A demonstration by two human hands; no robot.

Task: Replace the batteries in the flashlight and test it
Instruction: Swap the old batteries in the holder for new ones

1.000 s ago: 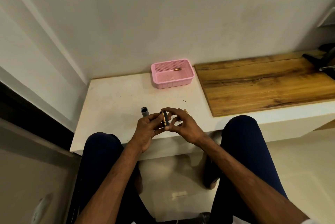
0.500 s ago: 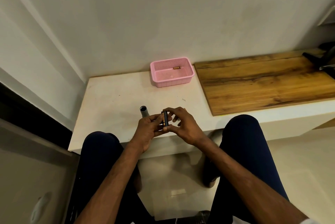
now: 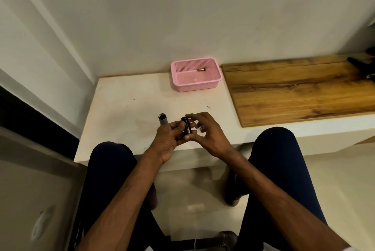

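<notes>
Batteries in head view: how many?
2. One battery lies in the pink basket; a second battery is pinched by the right hand, against the left hand. More may hide behind fingers.

Soft, even indoor light with a warm yellowish cast, rather dim; the wall (image 3: 182, 17) is evenly lit. The bench (image 3: 125, 112) carries only faint, soft-edged shadows, while the floor (image 3: 192, 189) beneath its overhang lies in deeper shade. The wooden board (image 3: 294, 92) has a mild sheen. Straight lines bow toward the left edge, and the lower left corner is blurred. The battery (image 3: 187, 127) looks slightly smeared, its print unreadable
</notes>
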